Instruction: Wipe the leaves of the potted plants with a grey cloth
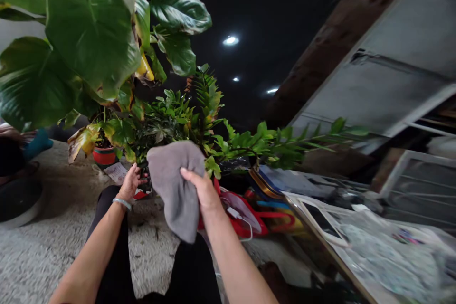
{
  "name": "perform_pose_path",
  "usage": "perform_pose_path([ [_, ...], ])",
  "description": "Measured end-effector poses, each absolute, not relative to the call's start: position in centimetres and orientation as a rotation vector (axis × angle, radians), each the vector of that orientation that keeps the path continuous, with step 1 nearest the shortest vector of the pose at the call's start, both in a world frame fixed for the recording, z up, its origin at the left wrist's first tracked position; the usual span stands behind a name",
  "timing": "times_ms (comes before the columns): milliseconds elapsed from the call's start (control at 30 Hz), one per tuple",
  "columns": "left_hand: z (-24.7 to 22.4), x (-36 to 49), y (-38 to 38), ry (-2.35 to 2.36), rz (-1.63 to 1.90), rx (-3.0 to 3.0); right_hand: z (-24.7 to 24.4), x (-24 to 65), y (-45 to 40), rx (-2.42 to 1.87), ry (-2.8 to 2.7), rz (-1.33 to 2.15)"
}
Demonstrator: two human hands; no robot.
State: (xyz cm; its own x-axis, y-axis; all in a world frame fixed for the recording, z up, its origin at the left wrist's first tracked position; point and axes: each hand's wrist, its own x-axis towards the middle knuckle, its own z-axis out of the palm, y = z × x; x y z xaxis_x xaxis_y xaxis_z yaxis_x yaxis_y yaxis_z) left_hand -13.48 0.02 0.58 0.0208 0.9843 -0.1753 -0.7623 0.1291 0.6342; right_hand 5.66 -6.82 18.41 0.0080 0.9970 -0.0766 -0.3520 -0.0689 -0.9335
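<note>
nothing is readable; the print on a paper slip [116, 173] is too small

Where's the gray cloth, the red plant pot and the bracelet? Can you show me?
gray cloth [174, 185]: head view, middle of the cloth
red plant pot [104, 156]: head view, the pot's red side
bracelet [122, 204]: head view, the band's top

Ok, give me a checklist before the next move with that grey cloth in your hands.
1. Grey fabric cloth gripped by right hand: ok, fingers wrap over it.
2. Left hand on the cloth: cannot tell, it is open at the cloth's edge.
3. Cloth apart from small green leaf: cannot tell, they overlap in view.
4. White cable on red bag tucked away: not ok, it hangs loose.
</note>
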Motion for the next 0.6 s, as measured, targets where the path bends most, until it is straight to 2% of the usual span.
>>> perform_pose_path([
  [100, 1.0, -13.3, -0.2, 0.754, 1.426, 0.433, 21.1, 5.3, -3.0, -0.908, -0.771, 1.160],
  [233, 1.6, -13.0, -0.5, 0.788, 1.399, 0.436, 17.5, 3.8, -1.9, -1.082, -0.570, 1.453],
  [333, 1.8, -13.0, -0.6, 0.785, 1.369, 0.448, 12.1, 3.4, -5.7, -1.248, -0.579, 1.756],
  [400, 1.9, -13.1, -0.7, 0.798, 1.379, 0.459, 9.5, 4.2, -9.1, -1.233, -0.618, 1.799],
  [600, 1.4, -12.5, -0.8, 1.115, 1.440, 0.563, 8.0, 12.2, -16.1, -1.097, -0.704, 1.707],
])
